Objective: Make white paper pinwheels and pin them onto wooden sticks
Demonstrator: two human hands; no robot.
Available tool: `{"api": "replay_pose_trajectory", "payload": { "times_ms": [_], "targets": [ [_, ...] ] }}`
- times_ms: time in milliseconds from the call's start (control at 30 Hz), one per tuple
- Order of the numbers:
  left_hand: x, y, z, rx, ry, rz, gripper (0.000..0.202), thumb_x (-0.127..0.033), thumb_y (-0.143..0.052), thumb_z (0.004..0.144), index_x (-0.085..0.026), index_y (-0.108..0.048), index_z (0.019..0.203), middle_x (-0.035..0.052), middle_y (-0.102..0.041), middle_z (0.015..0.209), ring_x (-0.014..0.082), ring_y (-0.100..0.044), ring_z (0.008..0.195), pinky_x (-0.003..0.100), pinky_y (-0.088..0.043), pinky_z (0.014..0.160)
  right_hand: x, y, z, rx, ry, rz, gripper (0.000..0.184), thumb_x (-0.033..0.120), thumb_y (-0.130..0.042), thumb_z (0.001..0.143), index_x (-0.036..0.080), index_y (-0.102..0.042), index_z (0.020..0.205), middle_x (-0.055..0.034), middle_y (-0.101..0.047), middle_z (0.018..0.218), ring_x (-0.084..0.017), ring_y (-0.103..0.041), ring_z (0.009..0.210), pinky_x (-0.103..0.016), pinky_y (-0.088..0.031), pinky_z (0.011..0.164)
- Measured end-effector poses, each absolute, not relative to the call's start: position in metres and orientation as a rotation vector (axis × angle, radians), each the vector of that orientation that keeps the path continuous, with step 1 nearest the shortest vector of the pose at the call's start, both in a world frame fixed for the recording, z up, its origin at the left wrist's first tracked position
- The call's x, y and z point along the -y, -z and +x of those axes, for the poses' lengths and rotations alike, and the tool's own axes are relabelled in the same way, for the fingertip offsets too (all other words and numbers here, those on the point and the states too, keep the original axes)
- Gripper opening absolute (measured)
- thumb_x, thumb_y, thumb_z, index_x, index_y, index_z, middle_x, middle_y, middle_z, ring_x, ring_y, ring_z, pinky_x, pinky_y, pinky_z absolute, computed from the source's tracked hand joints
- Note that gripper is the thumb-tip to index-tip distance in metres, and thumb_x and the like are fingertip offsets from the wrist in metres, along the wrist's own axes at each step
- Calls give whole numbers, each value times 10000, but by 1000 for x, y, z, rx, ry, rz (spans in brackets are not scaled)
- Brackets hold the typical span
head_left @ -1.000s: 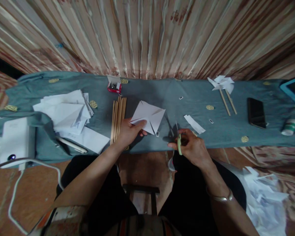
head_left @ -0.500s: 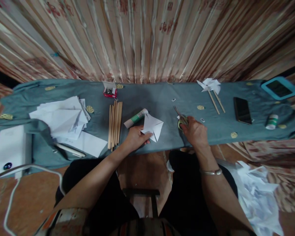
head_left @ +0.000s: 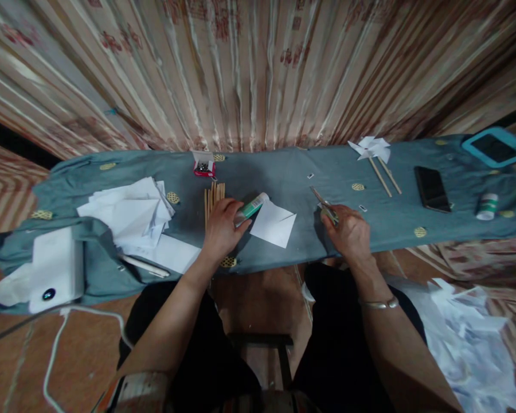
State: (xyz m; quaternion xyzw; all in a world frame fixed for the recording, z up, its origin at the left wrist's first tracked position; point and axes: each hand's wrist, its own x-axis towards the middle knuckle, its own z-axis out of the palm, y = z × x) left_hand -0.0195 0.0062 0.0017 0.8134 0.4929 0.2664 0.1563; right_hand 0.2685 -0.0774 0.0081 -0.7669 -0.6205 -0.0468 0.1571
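- The glue stick (head_left: 254, 206) lies slantwise on the table (head_left: 189, 201), its near end between the thumb and fingers of the left hand (head_left: 222, 228); I cannot tell whether that grip is pressed tight or only resting there.
- It looks light and stiff, a smooth barrel that should roll or slip if pinched loosely; the middle of the tube seems the surest hold.
- The paper square (head_left: 273, 225) lies just beside it, untouched by either hand. It is surely very light, limp and easily creased, and the slit near its right corner probably makes that part the weakest. An uncut edge, taken lightly between thumb and finger, should serve best.
- The right hand (head_left: 348, 229) is curled around the handles of the scissors (head_left: 328, 211), its grip closed on them, blades pointing away from the person. They look rigid and somewhat heavier than the paper; the handles are the safe place to hold.
- The wooden sticks (head_left: 214, 195), beyond the left hand, look stiff and light, best lifted around their middles.
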Motion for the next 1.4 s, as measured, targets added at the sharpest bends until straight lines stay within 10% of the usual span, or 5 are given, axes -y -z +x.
{"api": "replay_pose_trajectory", "payload": {
  "times_ms": [333,700,967,1233,1400],
  "targets": [
    [-16,4,-15,-1468,-810,2131,291,-295,-602,830,-162,-667,1081,102,-678,1041,257,-611,1003,376,-470,921,75,-13,242,1587,-63,-1951,322,356,-481,906,159,-672,1075,-150,-706,1136,-280,-636,1069,-417,-490,926],
    [39,-25,15,-808,-675,1163,386,-439,-748,673,-156,-735,935,10,-711,767,119,-600,642,240,-486,652,84,-36,179,927,-1319,-1266,375,555,-788,618,245,-719,816,4,-700,746,-175,-647,764,-310,-507,754],
    [33,-27,15,-834,-720,1079,390,-450,-795,619,-161,-605,800,-31,-643,620,90,-568,506,203,-431,528,79,-35,171,713,-1295,-1259,358,502,-834,585,196,-649,585,38,-609,566,-72,-484,523,-219,-419,541],
    [14,-20,-4,-1020,-796,1340,377,-507,-703,702,-162,-655,847,0,-640,672,121,-556,571,228,-421,547,70,-29,178,401,-1311,-1233,393,513,-832,610,197,-618,704,49,-643,584,-65,-584,505,-160,-485,474],
    [-1,-8,-14,-1202,-841,1977,296,-372,-555,871,-198,-668,1082,68,-643,1026,177,-594,838,298,-489,766,66,-25,186,311,-1379,-1149,369,494,-823,650,210,-607,742,19,-713,680,-94,-656,578,-163,-529,490]
  ]
}}
